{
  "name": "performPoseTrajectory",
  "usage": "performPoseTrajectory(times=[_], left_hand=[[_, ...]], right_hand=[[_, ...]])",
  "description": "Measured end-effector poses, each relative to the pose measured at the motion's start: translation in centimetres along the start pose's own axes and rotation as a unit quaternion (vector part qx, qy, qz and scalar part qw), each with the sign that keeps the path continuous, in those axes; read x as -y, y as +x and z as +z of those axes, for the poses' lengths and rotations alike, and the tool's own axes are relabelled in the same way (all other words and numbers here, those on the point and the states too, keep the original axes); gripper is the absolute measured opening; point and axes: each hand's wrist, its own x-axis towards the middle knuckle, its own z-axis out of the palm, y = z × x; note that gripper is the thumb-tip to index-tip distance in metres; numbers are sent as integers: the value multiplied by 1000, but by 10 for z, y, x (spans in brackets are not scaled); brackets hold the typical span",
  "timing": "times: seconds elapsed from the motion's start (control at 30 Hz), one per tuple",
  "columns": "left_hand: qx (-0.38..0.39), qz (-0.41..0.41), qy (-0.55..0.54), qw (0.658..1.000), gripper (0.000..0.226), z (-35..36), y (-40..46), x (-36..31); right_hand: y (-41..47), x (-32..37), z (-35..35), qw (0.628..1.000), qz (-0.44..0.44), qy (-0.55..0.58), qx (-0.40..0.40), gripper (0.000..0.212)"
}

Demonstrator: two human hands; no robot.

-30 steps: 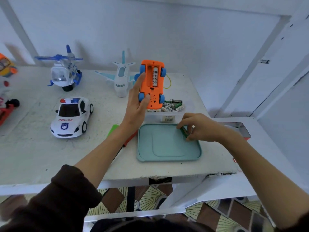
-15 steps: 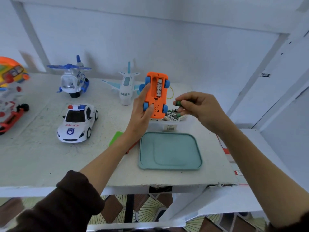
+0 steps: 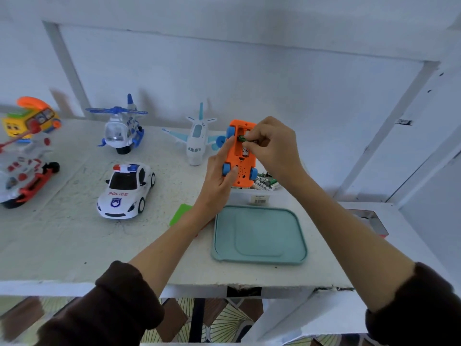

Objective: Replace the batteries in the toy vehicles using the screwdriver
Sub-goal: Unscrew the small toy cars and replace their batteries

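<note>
The left hand [image 3: 219, 178] grips the orange toy car [image 3: 240, 156] underside-up above the tabletop's [image 3: 74, 240] far right edge, long axis upright. The right hand [image 3: 272, 148] pinches a green battery [image 3: 243, 139] crosswise at its compartment. White wall behind.

Right hand [image 3: 272, 148] now at the orange toy car [image 3: 240, 156], up from the teal tray [image 3: 259, 236]. Its fingers [image 3: 254, 138] pinch the green battery [image 3: 242, 139] against the open battery compartment.

A blue-green tray [image 3: 259, 236] lies near the front edge of the white table [image 3: 62, 245]. A green card [image 3: 180, 214] lies just left of it. Behind is a white wall [image 3: 249, 83].
</note>
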Motion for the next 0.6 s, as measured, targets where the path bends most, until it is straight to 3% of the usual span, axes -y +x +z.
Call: performPoseTrajectory(times=[0.2, 0.6], left_hand=[[-14, -3, -27, 1000, 53, 1, 2, -4], [-19, -13, -39, 999, 54, 2, 1, -6]], right_hand=[[-6, -1, 5, 997, -55, -12, 58, 16], [-9, -13, 16, 993, -54, -103, 16, 20]])
